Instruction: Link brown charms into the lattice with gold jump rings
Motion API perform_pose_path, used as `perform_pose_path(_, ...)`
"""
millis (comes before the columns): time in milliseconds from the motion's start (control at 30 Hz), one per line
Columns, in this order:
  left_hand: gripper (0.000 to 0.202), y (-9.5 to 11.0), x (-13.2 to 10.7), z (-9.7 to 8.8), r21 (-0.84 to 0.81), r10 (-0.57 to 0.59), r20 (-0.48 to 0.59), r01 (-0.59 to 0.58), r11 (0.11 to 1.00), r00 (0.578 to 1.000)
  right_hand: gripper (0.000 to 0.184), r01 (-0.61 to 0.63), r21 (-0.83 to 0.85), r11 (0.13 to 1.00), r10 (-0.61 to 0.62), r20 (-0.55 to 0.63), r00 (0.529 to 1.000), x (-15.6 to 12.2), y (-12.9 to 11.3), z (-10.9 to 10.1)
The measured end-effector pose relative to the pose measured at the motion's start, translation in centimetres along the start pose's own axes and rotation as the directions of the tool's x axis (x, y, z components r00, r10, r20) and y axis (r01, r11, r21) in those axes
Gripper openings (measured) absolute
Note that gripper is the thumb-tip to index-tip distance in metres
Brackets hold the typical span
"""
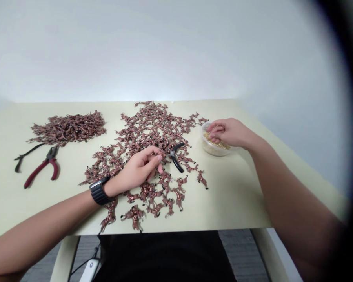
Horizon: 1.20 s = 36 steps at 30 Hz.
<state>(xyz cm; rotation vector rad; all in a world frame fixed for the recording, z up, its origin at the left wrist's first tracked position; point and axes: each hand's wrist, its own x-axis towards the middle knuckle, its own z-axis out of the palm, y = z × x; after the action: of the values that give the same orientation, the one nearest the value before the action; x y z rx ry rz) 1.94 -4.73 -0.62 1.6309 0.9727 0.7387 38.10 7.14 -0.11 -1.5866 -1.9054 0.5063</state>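
My left hand (142, 166), with a dark watch on the wrist, hovers over a spread of small brown animal-shaped figures (153, 125). Its thumb and forefinger are pinched together; whatever sits between them is too small to make out. Just beyond the fingertips, black-handled pliers (176, 158) lie among the figures. On the right, my right hand (225, 131) reaches into a clear round plastic tub (213, 150) of small gold-coloured pieces (223, 145). Its fingers are curled over the pieces, and what they grip is hidden.
A denser heap of brown figures (70, 127) lies at the back left. In front of it are red-handled pliers (44, 168) and a black strap-like piece (28, 154). A wall rises behind the table (238, 207). Below its front edge hangs a white device (90, 270) with a cable.
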Motion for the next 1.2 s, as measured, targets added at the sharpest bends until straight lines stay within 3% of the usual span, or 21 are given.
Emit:
perform_pose_path(100,0.024,0.0,0.0,0.0,0.002,-0.007,0.000,0.007,1.000,1.000,0.020,-0.118,0.054,0.992,0.105,0.196,0.975,0.1,-0.3,-0.2)
perform_pose_path(200,0.024,0.0,0.0,0.0,0.005,-0.010,0.003,0.010,1.000,1.000,0.020,-0.237,0.103,0.966,0.208,0.239,0.949,0.0,-0.9,-0.5)
perform_pose_path(533,0.025,0.0,-0.1,0.0,0.004,-0.005,0.010,0.005,1.000,1.000,0.026,-0.195,0.216,0.957,0.162,0.164,0.973,-0.1,-0.8,-0.4)
perform_pose_path(800,0.025,0.1,0.0,-0.1,0.005,-0.008,0.006,0.008,1.000,1.000,0.028,-0.204,0.372,0.906,0.137,0.198,0.970,0.2,0.0,0.1)
perform_pose_path(1200,0.026,0.1,0.1,-0.1,-0.022,-0.007,0.015,0.008,1.000,1.000,0.032,-0.185,0.288,0.939,0.138,0.177,0.974,-0.1,-0.6,-0.3)
